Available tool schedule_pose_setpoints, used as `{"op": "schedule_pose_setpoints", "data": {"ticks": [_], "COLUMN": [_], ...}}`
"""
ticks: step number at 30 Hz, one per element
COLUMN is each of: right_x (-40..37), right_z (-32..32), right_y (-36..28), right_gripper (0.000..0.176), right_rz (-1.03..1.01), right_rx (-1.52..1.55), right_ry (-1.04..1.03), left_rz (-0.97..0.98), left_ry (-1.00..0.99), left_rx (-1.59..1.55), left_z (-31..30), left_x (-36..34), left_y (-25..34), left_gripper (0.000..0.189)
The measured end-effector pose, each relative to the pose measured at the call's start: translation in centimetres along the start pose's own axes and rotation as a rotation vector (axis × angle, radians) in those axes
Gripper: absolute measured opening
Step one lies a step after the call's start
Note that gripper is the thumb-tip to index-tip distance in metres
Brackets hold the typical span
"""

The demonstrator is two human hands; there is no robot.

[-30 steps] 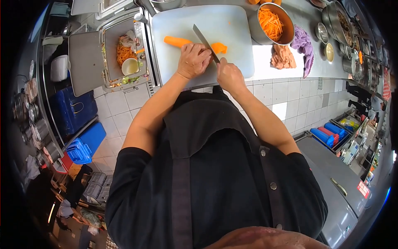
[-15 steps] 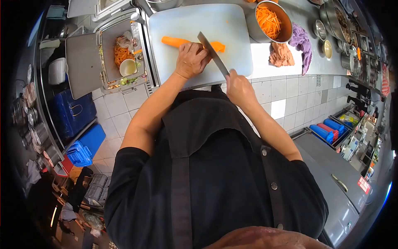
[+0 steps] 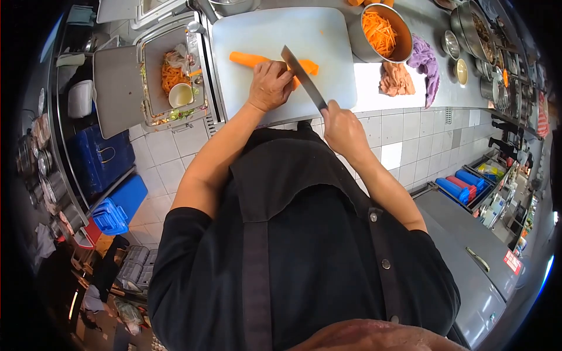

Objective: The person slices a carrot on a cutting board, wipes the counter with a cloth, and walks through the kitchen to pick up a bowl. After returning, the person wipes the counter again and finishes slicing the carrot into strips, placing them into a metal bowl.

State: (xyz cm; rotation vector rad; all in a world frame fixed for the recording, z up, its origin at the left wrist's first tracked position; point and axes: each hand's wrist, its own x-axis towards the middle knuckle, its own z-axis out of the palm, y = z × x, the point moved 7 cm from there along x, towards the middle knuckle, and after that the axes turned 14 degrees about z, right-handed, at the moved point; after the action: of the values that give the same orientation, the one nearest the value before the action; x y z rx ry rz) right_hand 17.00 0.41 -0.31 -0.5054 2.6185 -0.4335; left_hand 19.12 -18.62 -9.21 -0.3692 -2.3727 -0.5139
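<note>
We are seeing the carrot [image 3: 249,58] lying on the cutting board [image 3: 281,29], while the bin [image 3: 153,64] is standing to its left, holding a cup [image 3: 181,95]. Right of the board, we are keeping a pot [image 3: 360,44] of carrot strips [image 3: 379,34] far, cloths [image 3: 397,79] nearer, bowls [image 3: 462,71] farther right.

The board's [image 3: 234,88] far side lies open; the pot [image 3: 357,41] blocks its right.

Pale tiled floor [image 3: 404,130] beside a steel counter [image 3: 436,29], grey cabinet [image 3: 462,257] and loaded shelving [image 3: 509,196].
</note>
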Motion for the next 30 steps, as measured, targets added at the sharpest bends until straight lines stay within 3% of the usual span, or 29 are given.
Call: {"op": "schedule_pose_setpoints", "data": {"ticks": [5, 10, 22, 30], "right_x": [0.3, 5.8, -0.5, 5.6], "right_z": [1.8, 7.1, 0.2, 6.7], "right_y": [0.9, 0.4, 0.5, 0.0], "right_gripper": [0.023, 0.022, 0.023, 0.020], "right_rz": [0.047, -0.063, 0.037, -0.039], "right_rx": [-0.011, 0.016, -0.028, 0.021], "right_ry": [-0.039, 0.053, -0.056, 0.029], "left_rz": [-0.004, 0.008, -0.016, 0.011], "left_ry": [0.015, 0.038, 0.014, 0.043], "left_rx": [-0.041, -0.063, -0.050, -0.058], "left_z": [-0.2, 0.0, 0.2, 0.1], "left_x": [0.2, -0.2, -0.1, -0.3], "left_y": [0.1, -0.1, -0.2, -0.3], "left_gripper": [0.023, 0.023, 0.023, 0.021]}}
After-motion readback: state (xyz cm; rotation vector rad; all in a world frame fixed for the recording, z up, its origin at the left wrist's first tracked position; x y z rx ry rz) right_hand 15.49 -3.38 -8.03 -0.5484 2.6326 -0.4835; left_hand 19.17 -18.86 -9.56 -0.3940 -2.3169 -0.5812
